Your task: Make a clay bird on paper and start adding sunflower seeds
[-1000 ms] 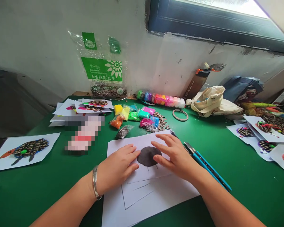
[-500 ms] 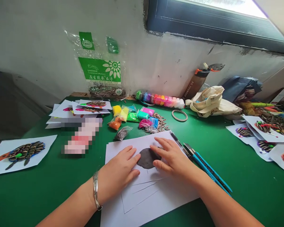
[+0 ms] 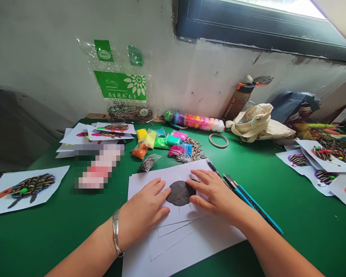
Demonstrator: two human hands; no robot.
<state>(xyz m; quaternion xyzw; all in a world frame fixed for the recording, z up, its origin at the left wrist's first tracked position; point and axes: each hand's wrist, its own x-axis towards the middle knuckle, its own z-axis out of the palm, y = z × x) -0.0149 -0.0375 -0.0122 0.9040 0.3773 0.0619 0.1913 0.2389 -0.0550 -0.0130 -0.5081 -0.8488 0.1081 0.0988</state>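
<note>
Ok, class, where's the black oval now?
The black oval lies on white paper just below the head view's centre, between the left hand and right hand.

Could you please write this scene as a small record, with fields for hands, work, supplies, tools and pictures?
Left hand: open, fingertips at left edge of dark disc
Right hand: open, fingertips at its right edge
Work: disc flat on white paper, short drawn strokes below it
Supplies: coloured packets, loose seeds
Tools: pen and blue cutter, near right hand
Pictures: seed-covered animals, left and right sides
</note>
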